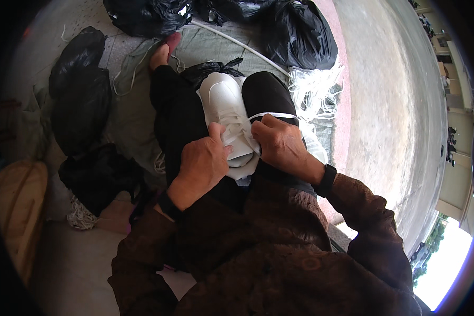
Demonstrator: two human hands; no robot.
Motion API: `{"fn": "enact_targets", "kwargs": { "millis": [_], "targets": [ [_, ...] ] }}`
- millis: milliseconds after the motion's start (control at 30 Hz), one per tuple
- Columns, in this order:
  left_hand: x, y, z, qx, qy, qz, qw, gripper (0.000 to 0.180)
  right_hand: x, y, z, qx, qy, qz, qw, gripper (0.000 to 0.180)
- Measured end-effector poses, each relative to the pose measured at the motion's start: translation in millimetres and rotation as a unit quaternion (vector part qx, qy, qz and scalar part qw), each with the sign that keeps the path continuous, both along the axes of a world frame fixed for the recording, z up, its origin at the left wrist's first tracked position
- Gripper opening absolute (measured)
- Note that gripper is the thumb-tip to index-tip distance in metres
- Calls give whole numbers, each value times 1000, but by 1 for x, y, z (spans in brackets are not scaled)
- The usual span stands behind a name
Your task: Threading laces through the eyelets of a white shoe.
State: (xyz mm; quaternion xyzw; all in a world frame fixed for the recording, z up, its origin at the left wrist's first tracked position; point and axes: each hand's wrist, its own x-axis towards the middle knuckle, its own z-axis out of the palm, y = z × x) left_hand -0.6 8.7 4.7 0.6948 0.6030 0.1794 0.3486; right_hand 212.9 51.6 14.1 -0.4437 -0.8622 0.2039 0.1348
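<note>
A white shoe (pixel 224 100) lies between my knees, toe pointing away from me, resting on my black trousers. My left hand (pixel 203 163) grips the near end of the shoe, with the thumb pressed on its laces. My right hand (pixel 279 145) pinches a flat white lace (pixel 271 115) that runs out across my right knee. Both hands sit close together over the shoe's tongue, which they partly hide.
Several black plastic bags (pixel 300 31) lie ahead and to the left (pixel 81 89). A heap of loose white laces (pixel 313 89) sits right of my knee. A white cord curves over the grey ground cloth (pixel 137 110). A concrete floor (pixel 389 105) stretches right; my bare foot (pixel 160 52) rests ahead.
</note>
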Motion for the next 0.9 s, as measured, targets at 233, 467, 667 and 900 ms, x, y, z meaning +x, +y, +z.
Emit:
{"fn": "enact_targets", "kwargs": {
  "millis": [233,467,667,900],
  "targets": [
    [9,0,15,-29,-4,59,998,42,-12,5,-1,80,-98,97,987,26],
    [13,4,-2,242,96,-2,966,20,-35,13,6,98,-252,192,943,11],
    [-9,11,17,203,43,-35,978,10,-32,6,3,32,-178,142,973,10],
    [-158,-11,55,-132,-642,431,620,33,-15,3,8,-88,-32,-59,994,16]
  ]
}}
